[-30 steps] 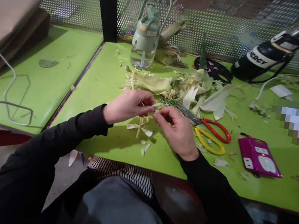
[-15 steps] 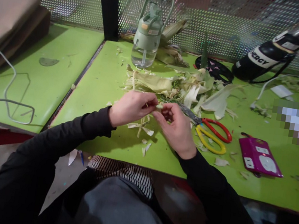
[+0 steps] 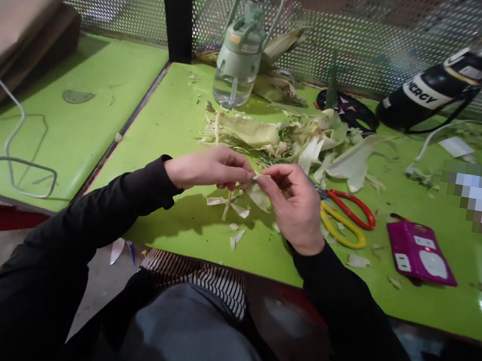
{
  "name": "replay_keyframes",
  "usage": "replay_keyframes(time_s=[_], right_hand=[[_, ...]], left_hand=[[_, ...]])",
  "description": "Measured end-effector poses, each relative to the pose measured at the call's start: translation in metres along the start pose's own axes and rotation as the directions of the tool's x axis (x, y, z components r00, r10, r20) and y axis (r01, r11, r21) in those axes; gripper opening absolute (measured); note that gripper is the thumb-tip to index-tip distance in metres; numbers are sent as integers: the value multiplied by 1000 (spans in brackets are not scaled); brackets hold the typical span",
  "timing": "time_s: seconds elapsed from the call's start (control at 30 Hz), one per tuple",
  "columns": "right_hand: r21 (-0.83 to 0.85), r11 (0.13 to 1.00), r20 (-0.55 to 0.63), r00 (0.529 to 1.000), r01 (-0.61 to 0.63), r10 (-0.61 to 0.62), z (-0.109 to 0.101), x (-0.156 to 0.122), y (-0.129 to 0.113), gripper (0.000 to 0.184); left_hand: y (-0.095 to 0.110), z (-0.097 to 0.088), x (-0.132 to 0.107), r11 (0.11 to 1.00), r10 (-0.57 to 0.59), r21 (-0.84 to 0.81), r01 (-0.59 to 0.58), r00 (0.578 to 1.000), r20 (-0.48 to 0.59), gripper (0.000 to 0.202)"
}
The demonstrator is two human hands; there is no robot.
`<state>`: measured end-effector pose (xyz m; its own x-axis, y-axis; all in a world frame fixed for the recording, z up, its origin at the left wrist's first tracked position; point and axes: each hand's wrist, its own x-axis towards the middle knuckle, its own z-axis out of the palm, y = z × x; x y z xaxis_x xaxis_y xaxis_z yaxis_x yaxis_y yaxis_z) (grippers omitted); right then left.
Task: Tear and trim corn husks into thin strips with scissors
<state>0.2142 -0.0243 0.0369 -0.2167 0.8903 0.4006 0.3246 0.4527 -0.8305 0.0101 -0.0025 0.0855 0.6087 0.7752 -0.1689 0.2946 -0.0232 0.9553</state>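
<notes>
My left hand (image 3: 209, 167) and my right hand (image 3: 294, 204) meet above the green table (image 3: 170, 133), both pinching a pale corn husk strip (image 3: 258, 193) between fingertips. A small knotted husk piece (image 3: 227, 203) lies on the table just below my hands. Husk scraps (image 3: 234, 237) are scattered nearer the front edge. Behind my hands spreads a pile of corn husks (image 3: 284, 138). Red and yellow scissors (image 3: 345, 218) lie right beside my right hand, their blades partly hidden behind it.
A green water bottle (image 3: 241, 46) stands at the back beside a black block (image 3: 178, 21). A magenta device (image 3: 418, 260) lies at the right, a black bottle (image 3: 439, 84) at the back right. A white cable (image 3: 11, 156) crosses the left table.
My hands have lifted slightly and drawn a wider piece of husk out between them; my left fingers have stretched forward into a pinch. The view has tilted a little.
</notes>
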Motion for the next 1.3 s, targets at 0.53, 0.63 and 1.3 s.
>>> replay_keyframes(time_s=[0.53, 0.63, 1.3], right_hand=[[99, 972, 183, 964, -213, 193, -4, 2, -6, 32], [119, 970, 184, 964, -214, 190, -3, 2, -8, 32], [-935, 353, 163, 836, -39, 524, -129, -26, 28, 46]], left_hand=[[-9, 10, 5, 983, 164, 120, -136, 952, -260, 9], [-16, 12, 9, 952, 258, 250, -178, 905, -338, 5], [-2, 3, 10, 819, -163, -573, -37, 942, -292, 17]])
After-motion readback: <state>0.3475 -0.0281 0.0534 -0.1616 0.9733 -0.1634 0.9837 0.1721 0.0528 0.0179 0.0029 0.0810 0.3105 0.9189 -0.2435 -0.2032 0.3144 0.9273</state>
